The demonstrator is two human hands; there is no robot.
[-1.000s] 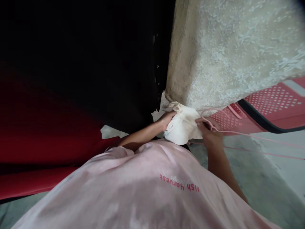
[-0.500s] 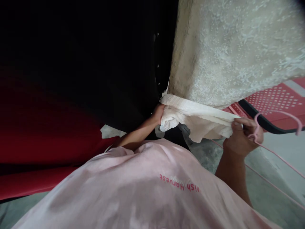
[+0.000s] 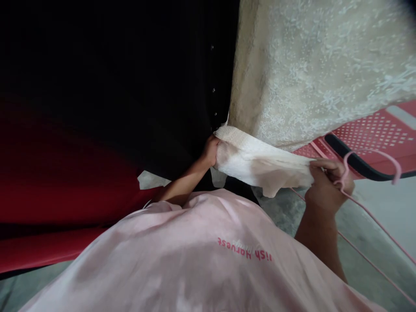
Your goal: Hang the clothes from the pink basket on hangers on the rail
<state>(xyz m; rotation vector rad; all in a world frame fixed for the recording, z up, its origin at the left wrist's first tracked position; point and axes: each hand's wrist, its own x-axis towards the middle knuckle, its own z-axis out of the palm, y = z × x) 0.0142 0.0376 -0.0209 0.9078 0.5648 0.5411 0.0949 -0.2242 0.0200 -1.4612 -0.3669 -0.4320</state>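
A white cloth [image 3: 263, 160] is stretched between my two hands at the centre right. My left hand [image 3: 211, 151] grips its left end, beside the lower edge of a black garment [image 3: 156, 86]. The right end of the cloth is pinched in my right hand [image 3: 328, 184]. A pink hanger [image 3: 373, 212] hangs from my right hand's side, its hook sticking up past the knuckles. Above the cloth hangs a beige fabric with a pale floral pattern [image 3: 312, 78]. Some of my left fingers are hidden behind the cloth.
A red perforated plastic basket or chair [image 3: 373, 134] with a black edge stands at the right. Red fabric [image 3: 65, 173] fills the left side. Below is a grey floor [image 3: 367, 260]. My pink shirt [image 3: 182, 260] covers the bottom of the view.
The white cloth's bunched left part now lies flatter and spread out. Both hands have shifted slightly to the left, and the hanger has moved along with my right hand.
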